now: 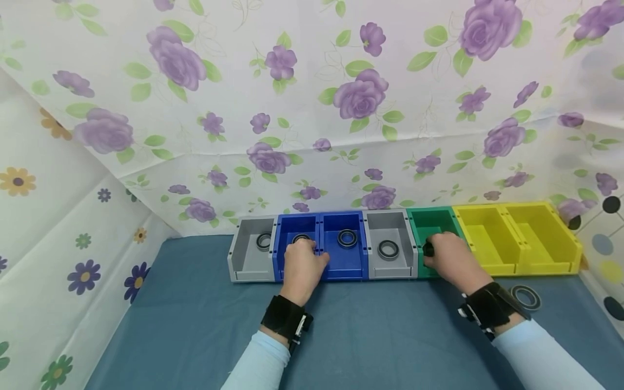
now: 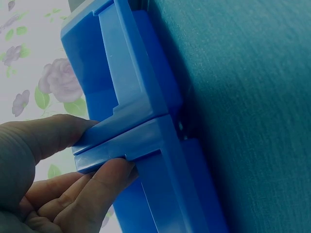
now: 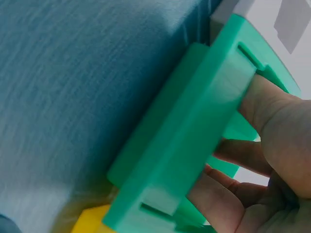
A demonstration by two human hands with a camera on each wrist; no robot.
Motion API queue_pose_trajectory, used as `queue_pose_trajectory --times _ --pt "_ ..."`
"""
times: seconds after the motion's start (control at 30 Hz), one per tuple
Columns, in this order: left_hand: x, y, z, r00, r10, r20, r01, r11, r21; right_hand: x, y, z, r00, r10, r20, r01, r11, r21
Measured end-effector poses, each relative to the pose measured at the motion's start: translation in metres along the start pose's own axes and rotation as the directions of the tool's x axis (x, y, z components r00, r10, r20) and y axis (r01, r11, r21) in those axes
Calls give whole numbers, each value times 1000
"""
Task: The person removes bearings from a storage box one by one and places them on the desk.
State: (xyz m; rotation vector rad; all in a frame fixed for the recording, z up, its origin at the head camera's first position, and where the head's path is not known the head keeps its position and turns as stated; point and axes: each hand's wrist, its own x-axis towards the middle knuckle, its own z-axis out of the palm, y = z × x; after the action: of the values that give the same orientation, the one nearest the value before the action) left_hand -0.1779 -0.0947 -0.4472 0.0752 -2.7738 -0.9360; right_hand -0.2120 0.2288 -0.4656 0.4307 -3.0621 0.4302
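Observation:
My left hand (image 1: pixel 301 265) pinches the adjoining side walls (image 2: pixel 121 141) of two blue bins, with the thumb on one side and fingers on the other. A bearing (image 1: pixel 301 237) is partly hidden behind that hand in the left blue bin (image 1: pixel 283 260). Another bearing (image 1: pixel 347 238) lies flat in the right blue bin (image 1: pixel 343 268). My right hand (image 1: pixel 453 259) reaches into the green bin (image 1: pixel 429 216). At its fingertips is a dark, rounded piece (image 1: pixel 428 249) that looks like a bearing; in the right wrist view the green front wall (image 3: pixel 180 141) hides it.
Grey bins (image 1: pixel 251 268) (image 1: pixel 392 271) flank the blue pair, each with a bearing (image 1: pixel 264 241) (image 1: pixel 388 249) inside. Two yellow bins (image 1: pixel 546 238) close the row at right. One larger bearing (image 1: pixel 526 297) lies on the blue-grey cloth (image 1: pixel 390 336) beside my right wrist. A flowered curtain (image 1: pixel 312 108) hangs behind.

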Motion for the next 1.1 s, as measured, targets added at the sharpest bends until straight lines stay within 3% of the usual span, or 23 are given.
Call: queue_pose_trajectory --times 0.27,0.63,0.9,1.1 --pt "1 0 1 1000 5 -7 -5 1000 -5 -9 3 -14 999 -40 -35 41 999 25" --pt "-1 0 0 1000 17 -8 -17 1000 -12 -28 1 -46 999 15 -48 -10 994 112" --pt "1 -2 1 1000 20 -16 -20 999 -30 -42 4 -63 990 -2 -138 9 999 52" --pt "0 -1 2 1000 9 -14 -10 1000 -19 -57 3 -61 996 1 -89 4 998 57"
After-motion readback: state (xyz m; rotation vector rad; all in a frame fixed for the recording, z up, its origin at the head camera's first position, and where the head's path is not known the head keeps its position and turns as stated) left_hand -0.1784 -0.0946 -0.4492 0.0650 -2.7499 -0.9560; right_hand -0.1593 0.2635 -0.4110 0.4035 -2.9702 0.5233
